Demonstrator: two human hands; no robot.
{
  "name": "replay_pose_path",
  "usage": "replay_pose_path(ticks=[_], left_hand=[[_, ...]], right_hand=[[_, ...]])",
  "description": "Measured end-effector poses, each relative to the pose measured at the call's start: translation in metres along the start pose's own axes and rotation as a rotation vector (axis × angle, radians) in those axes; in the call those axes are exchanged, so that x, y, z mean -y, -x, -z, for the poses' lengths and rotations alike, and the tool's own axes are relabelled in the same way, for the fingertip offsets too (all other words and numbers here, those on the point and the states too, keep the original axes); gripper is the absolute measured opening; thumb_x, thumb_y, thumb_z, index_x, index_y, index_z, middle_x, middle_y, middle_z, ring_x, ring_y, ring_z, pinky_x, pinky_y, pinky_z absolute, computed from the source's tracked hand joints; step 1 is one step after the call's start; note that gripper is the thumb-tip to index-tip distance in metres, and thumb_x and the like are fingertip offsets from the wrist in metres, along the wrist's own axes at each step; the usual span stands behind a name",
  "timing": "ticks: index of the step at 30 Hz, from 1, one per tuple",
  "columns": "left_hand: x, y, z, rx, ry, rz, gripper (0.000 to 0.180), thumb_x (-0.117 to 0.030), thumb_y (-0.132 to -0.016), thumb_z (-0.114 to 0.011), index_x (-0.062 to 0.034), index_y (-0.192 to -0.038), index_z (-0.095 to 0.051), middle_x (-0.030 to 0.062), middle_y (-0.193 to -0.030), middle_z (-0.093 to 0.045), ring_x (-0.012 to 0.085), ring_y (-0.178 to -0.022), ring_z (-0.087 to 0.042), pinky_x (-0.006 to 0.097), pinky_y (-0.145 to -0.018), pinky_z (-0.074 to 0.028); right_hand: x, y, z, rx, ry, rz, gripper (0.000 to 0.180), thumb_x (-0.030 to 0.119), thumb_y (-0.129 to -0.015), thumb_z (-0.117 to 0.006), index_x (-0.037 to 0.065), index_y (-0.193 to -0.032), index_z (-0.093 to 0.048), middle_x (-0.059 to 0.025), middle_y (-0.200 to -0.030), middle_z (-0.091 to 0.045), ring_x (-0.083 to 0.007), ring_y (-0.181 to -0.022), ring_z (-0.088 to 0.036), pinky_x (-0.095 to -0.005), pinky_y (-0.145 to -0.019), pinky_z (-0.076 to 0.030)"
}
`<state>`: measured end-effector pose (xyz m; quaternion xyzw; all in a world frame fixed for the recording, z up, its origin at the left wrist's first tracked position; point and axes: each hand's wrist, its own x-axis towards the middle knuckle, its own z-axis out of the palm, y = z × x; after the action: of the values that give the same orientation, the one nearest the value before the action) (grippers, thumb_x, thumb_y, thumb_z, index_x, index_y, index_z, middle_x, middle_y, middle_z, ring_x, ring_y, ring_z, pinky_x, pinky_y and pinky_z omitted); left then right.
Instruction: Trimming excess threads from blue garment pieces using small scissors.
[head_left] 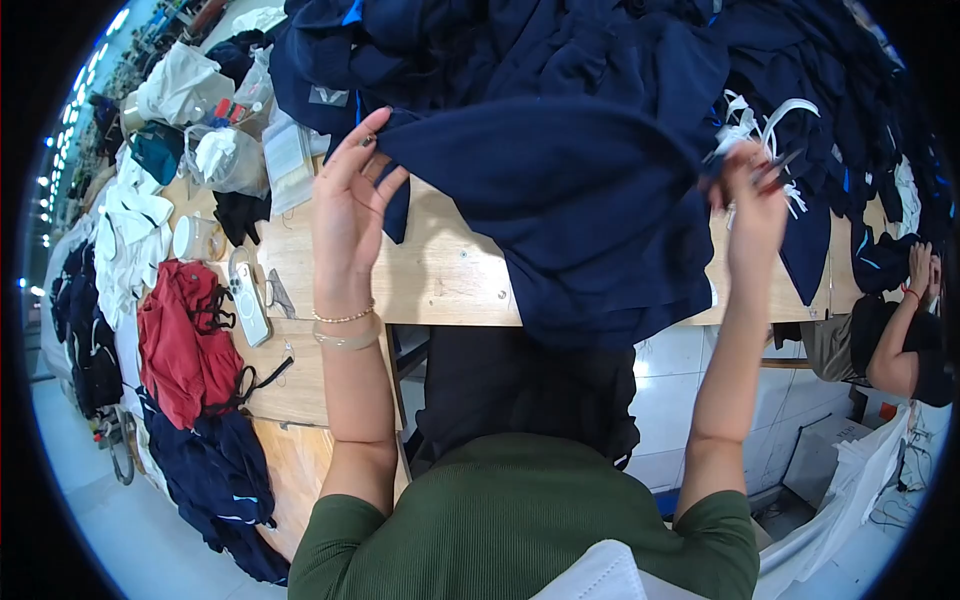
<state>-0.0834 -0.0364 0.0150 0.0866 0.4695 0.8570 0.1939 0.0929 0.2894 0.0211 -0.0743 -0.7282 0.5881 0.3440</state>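
Note:
A navy garment (560,190) is stretched between my hands above the front of the wooden table, its lower part hanging over the edge. On its left end, my left hand (350,195) holds the fabric edge, with some fingers spread apart. My right hand (752,190) is at the garment's right side, closed and smeared by motion. From its fingers sticks a small dark pointed tool that looks like thread snips (788,160). Whether that hand also grips the fabric is hidden by blur. White straps (790,110) lie just behind it.
Navy garments (500,50) are heaped across the table's back. To the left are a red garment (185,340), a phone (250,305), a clear jar (198,238) and plastic bags (225,160). A co-worker's arm (905,320) shows at far right. The wooden table (440,270) ends near my lap.

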Motion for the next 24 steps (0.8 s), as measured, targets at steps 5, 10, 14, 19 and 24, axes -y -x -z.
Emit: replay_pose_path(ticks=[5,10,14,19,24], left_hand=[[-0.021,-0.009,-0.007,0.045,-0.121,-0.171,0.035,-0.011,-0.094,-0.05,0.0028,-0.126,-0.056,0.0049,-0.107,-0.062,0.0101,-0.092,-0.059,0.029,-0.082,-0.052],[-0.004,-0.003,0.023,-0.097,-0.154,-0.306,0.046,-0.008,-0.094,-0.054,0.0031,-0.137,-0.044,0.0099,-0.119,-0.056,0.0148,-0.099,-0.059,0.034,-0.091,-0.05],[0.041,0.033,0.063,-0.265,-0.944,-0.272,0.064,-0.007,-0.089,-0.061,-0.0006,-0.145,-0.03,0.0141,-0.134,-0.045,0.0183,-0.103,-0.057,0.029,-0.089,-0.049],[0.115,0.111,0.045,-0.07,-0.694,0.263,0.037,-0.008,-0.091,-0.058,0.006,-0.124,-0.049,0.0114,-0.095,-0.065,0.0147,-0.08,-0.064,0.024,-0.07,-0.052],[0.158,0.124,-0.023,0.034,-0.697,0.534,0.024,-0.015,-0.089,-0.065,0.0053,-0.101,-0.062,0.0039,-0.07,-0.06,0.0068,-0.068,-0.061,0.019,-0.052,-0.044]], right_hand=[[0.052,-0.115,-0.034,0.191,-0.145,0.191,0.022,0.014,-0.099,-0.048,0.001,-0.112,-0.061,-0.0096,-0.107,-0.066,-0.02,-0.095,-0.066,-0.0267,-0.08,-0.051],[0.057,-0.119,-0.063,0.457,-0.181,-0.036,0.049,0.022,-0.097,-0.055,0.01,-0.142,-0.042,-0.0048,-0.134,-0.053,-0.0122,-0.101,-0.058,-0.0256,-0.085,-0.044],[0.006,-0.042,0.013,0.234,0.231,-0.062,0.025,0.005,-0.094,-0.049,-0.001,-0.116,-0.062,-0.0071,-0.102,-0.068,-0.0103,-0.097,-0.062,-0.0248,-0.086,-0.048],[-0.078,0.068,0.1,-0.034,0.348,-0.498,0.027,0.019,-0.093,-0.058,-0.001,-0.111,-0.065,-0.0024,-0.09,-0.066,-0.0052,-0.073,-0.057,-0.0183,-0.063,-0.041],[-0.076,0.082,0.067,-0.057,-0.021,-0.849,0.016,0.019,-0.087,-0.069,0.007,-0.093,-0.061,0.008,-0.062,-0.046,0.0001,-0.043,-0.027,-0.0202,-0.041,-0.016]])
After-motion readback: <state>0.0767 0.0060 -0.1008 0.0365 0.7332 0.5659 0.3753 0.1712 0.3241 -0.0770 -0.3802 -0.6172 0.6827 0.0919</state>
